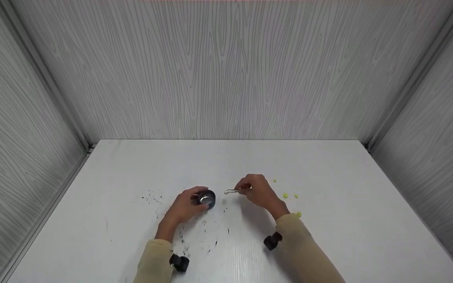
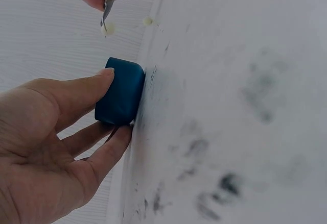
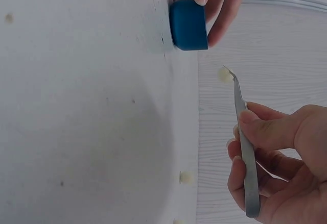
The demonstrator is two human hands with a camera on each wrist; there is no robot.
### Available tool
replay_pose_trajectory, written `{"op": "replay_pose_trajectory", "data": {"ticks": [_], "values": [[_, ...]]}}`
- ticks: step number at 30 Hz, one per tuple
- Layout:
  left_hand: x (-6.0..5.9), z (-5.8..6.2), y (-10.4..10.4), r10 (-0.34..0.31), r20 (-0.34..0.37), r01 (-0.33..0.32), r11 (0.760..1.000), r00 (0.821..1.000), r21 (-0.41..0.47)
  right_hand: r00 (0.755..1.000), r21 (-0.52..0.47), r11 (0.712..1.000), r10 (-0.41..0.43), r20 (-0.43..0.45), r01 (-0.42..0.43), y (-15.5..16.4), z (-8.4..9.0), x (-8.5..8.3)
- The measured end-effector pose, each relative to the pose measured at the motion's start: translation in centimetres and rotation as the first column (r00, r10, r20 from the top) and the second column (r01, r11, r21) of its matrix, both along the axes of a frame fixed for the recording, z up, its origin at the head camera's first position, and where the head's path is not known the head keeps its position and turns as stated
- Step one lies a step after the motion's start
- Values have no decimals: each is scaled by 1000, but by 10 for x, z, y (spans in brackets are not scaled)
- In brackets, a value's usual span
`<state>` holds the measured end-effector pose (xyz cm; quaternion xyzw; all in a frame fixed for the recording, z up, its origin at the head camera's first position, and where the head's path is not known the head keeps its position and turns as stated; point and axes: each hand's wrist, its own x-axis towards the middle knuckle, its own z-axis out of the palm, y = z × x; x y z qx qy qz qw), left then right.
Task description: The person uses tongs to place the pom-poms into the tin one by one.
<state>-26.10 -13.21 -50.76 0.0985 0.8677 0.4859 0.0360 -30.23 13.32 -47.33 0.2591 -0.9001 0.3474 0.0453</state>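
Observation:
A small dark blue cup point(image 1: 207, 198) point(image 2: 120, 91) point(image 3: 188, 24) stands on the white table point(image 1: 328, 232). My left hand point(image 1: 187, 204) point(image 2: 56, 137) holds it between thumb and fingers. My right hand point(image 1: 256, 190) point(image 3: 271, 157) pinches metal tweezers point(image 1: 232, 191) point(image 3: 244, 147) point(image 2: 107, 9), their tip pointing toward the cup and a little to its right. A tiny pale yellow-green bit point(image 3: 224, 74) point(image 2: 108, 28) sits at the tweezer tip.
Several small yellow-green bits point(image 1: 285, 195) lie on the table right of my right hand, one point(image 1: 299, 214) beside my sleeve. Dark specks point(image 1: 151, 198) are scattered around and before the cup. Grey wood-grain walls point(image 1: 226, 70) close in the table on three sides.

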Motion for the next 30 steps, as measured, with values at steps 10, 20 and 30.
{"op": "replay_pose_trajectory", "data": {"ticks": [10,20,30], "values": [[0,0,1,4,5,-4,1000,1000,-1,1000,22,1000,17,-22,-16,-10,-2,0],[-1,0,0,4,18,-4,1000,1000,13,1000,44,999,1,9,-2,-21,-1,-2],[-1,3,-1,-15,8,15,1000,1000,-5,999,36,999,34,7,-34,-35,0,0]]}}
